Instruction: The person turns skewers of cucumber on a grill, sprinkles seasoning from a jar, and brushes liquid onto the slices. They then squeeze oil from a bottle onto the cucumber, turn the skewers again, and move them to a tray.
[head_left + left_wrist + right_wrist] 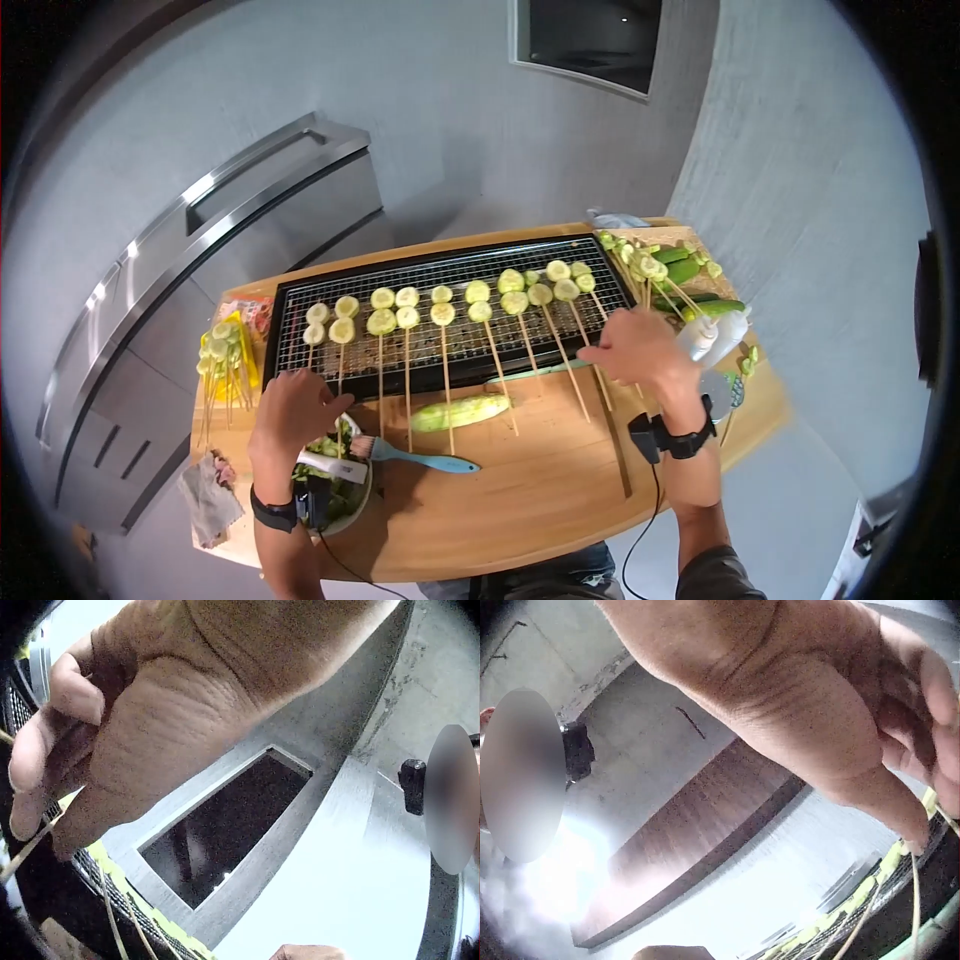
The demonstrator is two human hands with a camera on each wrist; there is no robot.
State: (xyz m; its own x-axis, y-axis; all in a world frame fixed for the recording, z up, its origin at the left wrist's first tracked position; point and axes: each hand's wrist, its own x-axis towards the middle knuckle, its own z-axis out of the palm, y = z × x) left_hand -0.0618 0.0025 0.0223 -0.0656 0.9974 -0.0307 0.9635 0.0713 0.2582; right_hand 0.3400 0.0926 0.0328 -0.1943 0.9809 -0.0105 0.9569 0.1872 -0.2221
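Note:
My left hand (298,405) is at the near left edge of the grill, fingers curled. It pinches the stick (34,847) of the leftmost skewer, whose green-edged slices (317,322) lie on the mesh. Over the near right corner, my right hand (645,350) bends its fingers toward the thumb, around the stick (949,819) of the rightmost skewer. That skewer's slices (583,281) rest on the mesh, part of its stick hidden by the hand. Between the hands, several more skewers (443,313) lie in a row across the black-framed grill (420,268), sticks toward me.
A pale green gourd piece (460,412) and blue basting brush (425,460) lie before the grill. A bowl (350,515) of greens is by my left wrist. More skewers stand on a yellow tray (247,345) at left; green vegetables (683,270) and white bottles (722,335) are at right.

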